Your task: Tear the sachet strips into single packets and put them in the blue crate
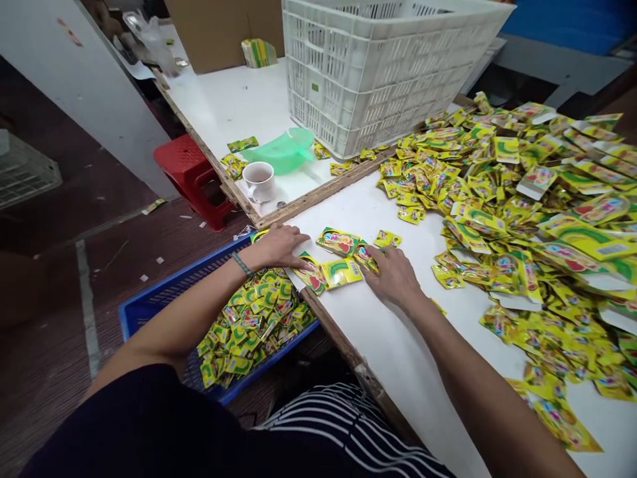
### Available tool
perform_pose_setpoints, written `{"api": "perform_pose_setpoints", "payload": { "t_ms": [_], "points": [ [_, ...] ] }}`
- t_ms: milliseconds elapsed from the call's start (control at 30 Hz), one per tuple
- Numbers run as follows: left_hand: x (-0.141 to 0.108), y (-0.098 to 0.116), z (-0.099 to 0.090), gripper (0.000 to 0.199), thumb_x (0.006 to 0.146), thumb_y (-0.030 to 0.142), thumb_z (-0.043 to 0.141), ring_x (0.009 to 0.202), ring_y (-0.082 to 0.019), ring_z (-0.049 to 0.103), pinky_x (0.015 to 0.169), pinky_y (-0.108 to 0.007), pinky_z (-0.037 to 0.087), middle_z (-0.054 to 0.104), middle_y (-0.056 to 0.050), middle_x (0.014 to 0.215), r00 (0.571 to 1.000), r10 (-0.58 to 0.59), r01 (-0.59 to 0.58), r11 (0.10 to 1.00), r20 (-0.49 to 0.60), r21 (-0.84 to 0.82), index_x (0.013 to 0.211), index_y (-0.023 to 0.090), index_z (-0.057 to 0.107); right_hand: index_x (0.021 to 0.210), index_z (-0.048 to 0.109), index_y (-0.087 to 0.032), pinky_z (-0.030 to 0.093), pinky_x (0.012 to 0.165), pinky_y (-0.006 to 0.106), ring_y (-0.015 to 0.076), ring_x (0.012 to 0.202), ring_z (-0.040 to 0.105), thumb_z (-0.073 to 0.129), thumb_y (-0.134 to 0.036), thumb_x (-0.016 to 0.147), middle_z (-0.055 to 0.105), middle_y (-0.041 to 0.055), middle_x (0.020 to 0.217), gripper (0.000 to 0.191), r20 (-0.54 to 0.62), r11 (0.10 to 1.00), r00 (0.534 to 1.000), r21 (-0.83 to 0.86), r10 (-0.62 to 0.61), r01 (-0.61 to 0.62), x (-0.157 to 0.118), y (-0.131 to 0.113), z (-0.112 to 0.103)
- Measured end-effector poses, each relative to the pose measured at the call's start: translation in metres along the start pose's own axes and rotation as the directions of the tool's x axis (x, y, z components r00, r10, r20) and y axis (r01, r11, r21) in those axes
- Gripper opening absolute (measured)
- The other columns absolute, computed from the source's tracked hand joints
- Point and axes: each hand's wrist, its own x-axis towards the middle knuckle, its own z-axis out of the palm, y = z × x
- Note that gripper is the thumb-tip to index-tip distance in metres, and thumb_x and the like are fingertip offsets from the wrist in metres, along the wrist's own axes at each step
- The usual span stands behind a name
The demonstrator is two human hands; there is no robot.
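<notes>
My left hand [279, 247] reaches over the table's near edge, palm down with its fingers stretched out. Its thumb side is next to a yellow and green carton [312, 273] with a red fruit picture. Against this carton lies another yellow carton [343, 272], and a third green and yellow carton [338, 241] sits just beyond. My right hand [394, 273] has its fingertips closed on a small yellow packet [367, 255] at the table top. Close beyond those fingers is another small packet [388, 238]. Below my left hand, a blue basket [164, 287] holds many small yellow packets [253, 325].
A large heap of yellow packets and cartons [497, 192] covers the table's right side. Beyond a wooden strip [323, 192] stand a white cup [259, 182] of drink, a green translucent scoop [283, 153] and a white crate [343, 86]. A red stool [185, 162] is at left.
</notes>
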Motion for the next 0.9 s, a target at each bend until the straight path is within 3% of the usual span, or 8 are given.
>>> {"api": "perform_pose_setpoints", "payload": {
  "t_ms": [100, 233, 367, 500, 600, 733, 833, 900],
  "points": [
    [-0.017, -0.003, 0.000, 0.063, 0.080, 0.067, 0.057, 0.093, -0.027, 0.063, 0.086, -0.035, 0.038, 0.070, -0.013, 0.100, 0.998, -0.057, 0.058, 0.997, 0.022, -0.047, 0.119, 0.018, 0.064, 0.128, 0.061, -0.022, 0.051, 0.086, 0.048, 0.0311, 0.099, 0.060, 0.061, -0.043, 0.082, 0.068, 0.0131, 0.111, 0.051, -0.082, 0.980, 0.992, 0.186, 0.091, -0.074, 0.001, -0.006, 0.001],
    [-0.050, -0.009, 0.009, 0.039, 0.079, 0.055, 0.065, 0.069, -0.017, 0.058, 0.069, -0.027, 0.036, 0.068, -0.005, 0.078, 0.994, -0.101, 0.106, 0.958, 0.033, -0.267, 0.091, 0.018, 0.068, 0.135, 0.056, -0.022, 0.054, 0.085, 0.049, 0.0282, 0.093, 0.064, 0.069, -0.054, 0.075, 0.067, 0.0102, 0.115, 0.069, 0.005, 0.835, 0.968, 0.505, 0.249, -0.217, -0.014, -0.010, -0.006],
    [-0.080, -0.008, 0.011, 0.041, 0.071, 0.055, 0.073, 0.068, -0.014, 0.055, 0.065, -0.025, 0.037, 0.065, -0.003, 0.078, 0.967, -0.228, 0.128, 0.818, -0.113, -0.561, 0.084, 0.017, 0.065, 0.136, 0.055, -0.022, 0.050, 0.096, 0.050, 0.0282, 0.106, 0.061, 0.066, -0.055, 0.080, 0.062, 0.0112, 0.121, 0.065, -0.114, 0.766, 0.971, 0.636, 0.208, -0.089, -0.016, -0.040, -0.022],
    [-0.098, -0.009, 0.000, 0.045, 0.076, 0.057, 0.068, 0.074, -0.012, 0.057, 0.067, -0.024, 0.043, 0.067, -0.004, 0.087, 0.778, -0.536, 0.143, 0.658, -0.326, -0.739, 0.097, 0.017, 0.064, 0.139, 0.051, -0.022, 0.048, 0.101, 0.051, 0.0289, 0.114, 0.057, 0.064, -0.051, 0.084, 0.059, 0.0116, 0.127, 0.063, -0.155, 0.746, 0.965, 0.612, -0.212, 0.262, 0.005, -0.103, -0.041],
    [-0.104, -0.014, -0.010, 0.045, 0.077, 0.056, 0.067, 0.076, -0.012, 0.058, 0.069, -0.024, 0.045, 0.067, -0.005, 0.088, 0.665, -0.617, 0.192, 0.686, -0.421, -0.702, 0.100, 0.017, 0.064, 0.146, 0.043, -0.025, 0.040, 0.108, 0.055, 0.0323, 0.128, 0.048, 0.061, -0.054, 0.086, 0.053, 0.0107, 0.138, 0.069, -0.045, 0.745, 0.904, 0.550, -0.425, 0.378, 0.016, -0.125, -0.045],
    [-0.094, -0.006, -0.016, 0.054, 0.079, 0.058, 0.065, 0.089, -0.018, 0.061, 0.080, -0.029, 0.048, 0.069, -0.008, 0.102, 0.752, -0.481, 0.229, 0.832, -0.451, -0.506, 0.110, 0.015, 0.063, 0.145, 0.045, -0.029, 0.033, 0.110, 0.063, 0.0386, 0.141, 0.031, 0.058, -0.037, 0.088, 0.039, 0.0073, 0.154, 0.059, 0.149, 0.871, 0.905, 0.371, -0.399, 0.323, 0.001, -0.087, -0.038],
    [-0.072, 0.021, -0.013, 0.064, 0.080, 0.064, 0.061, 0.102, -0.025, 0.062, 0.089, -0.037, 0.047, 0.067, -0.014, 0.112, 0.856, -0.389, 0.288, 0.906, -0.339, -0.310, 0.118, 0.013, 0.060, 0.148, 0.041, -0.029, 0.037, 0.107, 0.061, 0.0400, 0.143, 0.026, 0.059, -0.018, 0.079, 0.033, 0.0083, 0.158, 0.072, 0.447, 0.926, 0.814, 0.241, -0.371, 0.290, -0.014, -0.048, -0.033],
    [-0.054, 0.043, -0.006, 0.079, 0.075, 0.071, 0.062, 0.105, -0.031, 0.061, 0.090, -0.042, 0.047, 0.066, -0.018, 0.114, 0.901, -0.371, 0.334, 0.924, -0.225, -0.187, 0.126, 0.011, 0.056, 0.151, 0.036, -0.027, 0.042, 0.102, 0.053, 0.0375, 0.140, 0.032, 0.061, -0.013, 0.074, 0.031, 0.0113, 0.158, 0.082, 0.533, 0.940, 0.774, 0.182, -0.342, 0.289, -0.017, -0.034, -0.031]
  ]
}}
